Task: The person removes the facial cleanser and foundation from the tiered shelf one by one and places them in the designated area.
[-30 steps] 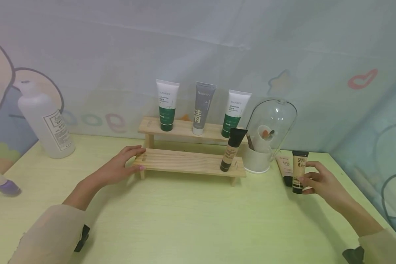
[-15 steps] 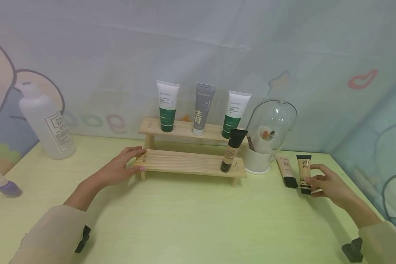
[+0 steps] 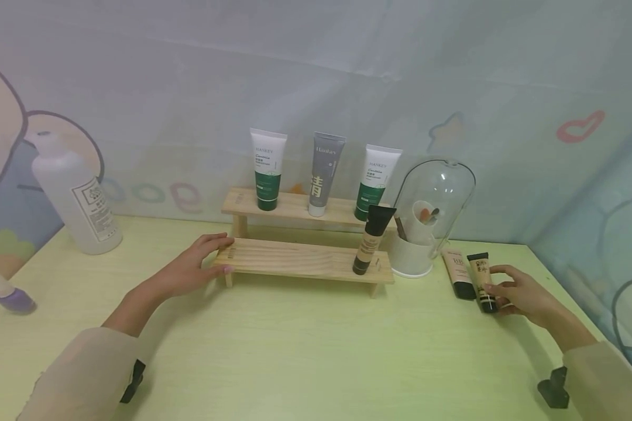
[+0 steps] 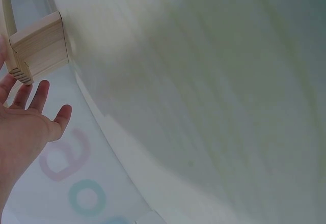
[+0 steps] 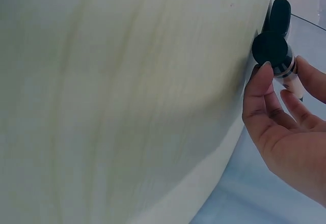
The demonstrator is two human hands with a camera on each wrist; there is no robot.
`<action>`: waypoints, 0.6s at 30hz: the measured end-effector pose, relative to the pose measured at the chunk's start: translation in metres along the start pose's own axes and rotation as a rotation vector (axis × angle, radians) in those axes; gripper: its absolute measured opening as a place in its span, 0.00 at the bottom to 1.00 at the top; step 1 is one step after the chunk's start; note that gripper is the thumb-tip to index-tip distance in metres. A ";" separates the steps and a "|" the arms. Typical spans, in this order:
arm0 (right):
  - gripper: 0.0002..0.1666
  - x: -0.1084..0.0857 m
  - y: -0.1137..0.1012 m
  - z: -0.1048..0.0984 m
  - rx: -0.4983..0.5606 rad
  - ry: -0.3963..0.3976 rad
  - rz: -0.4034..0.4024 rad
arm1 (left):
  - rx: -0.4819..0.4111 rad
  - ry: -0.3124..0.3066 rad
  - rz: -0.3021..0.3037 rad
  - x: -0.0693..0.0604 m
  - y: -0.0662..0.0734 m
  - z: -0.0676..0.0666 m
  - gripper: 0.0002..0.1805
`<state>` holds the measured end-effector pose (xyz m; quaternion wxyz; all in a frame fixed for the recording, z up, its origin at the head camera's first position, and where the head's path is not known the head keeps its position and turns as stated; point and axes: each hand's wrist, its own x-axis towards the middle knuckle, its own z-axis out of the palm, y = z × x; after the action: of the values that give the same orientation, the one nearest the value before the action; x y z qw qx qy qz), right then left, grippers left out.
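Observation:
At the table's right side my right hand (image 3: 524, 295) pinches a small beige cosmetic tube (image 3: 481, 275) near its black cap. The tube lies slanted, its cap toward me; in the right wrist view the round cap (image 5: 270, 48) shows between thumb and fingers. Close to its left lies a flatter BB cream tube (image 3: 457, 272). My left hand (image 3: 186, 269) holds the left end of a two-tier wooden stand (image 3: 289, 257), thumb at the front edge of the lower board. A black-topped beige tube (image 3: 368, 242) stands on that board's right end.
White-and-green tubes (image 3: 267, 175) and a grey tube (image 3: 323, 175) stand on the upper board. A clear dome (image 3: 447, 193) over a white brush holder (image 3: 411, 254) is right of the stand. Farther left are a large white bottle (image 3: 79, 199) and purple nail polish (image 3: 13, 297).
My right hand has moved the small tube slightly right, away from the BB cream tube, then lowered and tilted it beside that tube. The left hand stays at the stand.

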<state>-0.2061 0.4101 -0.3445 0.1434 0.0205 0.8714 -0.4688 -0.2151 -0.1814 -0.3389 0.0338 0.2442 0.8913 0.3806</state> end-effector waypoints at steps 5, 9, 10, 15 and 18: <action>0.37 0.003 0.000 0.000 -0.005 0.002 0.019 | 0.002 -0.001 -0.001 0.000 0.001 0.000 0.34; 0.37 0.005 0.001 0.002 -0.022 0.012 0.036 | 0.003 -0.001 -0.006 -0.001 0.002 0.000 0.34; 0.37 0.005 0.001 0.002 -0.028 0.015 0.038 | 0.005 -0.001 -0.008 -0.001 0.002 0.000 0.34; 0.36 0.008 0.001 0.003 -0.061 0.035 0.038 | 0.014 0.003 -0.010 -0.001 0.002 0.000 0.34; 0.35 0.009 0.001 0.004 -0.073 0.044 0.032 | 0.016 0.004 -0.009 -0.001 0.002 0.000 0.34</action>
<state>-0.2134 0.4067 -0.3500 0.1324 0.0395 0.8904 -0.4336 -0.2136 -0.1804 -0.3374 0.0318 0.2395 0.8955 0.3737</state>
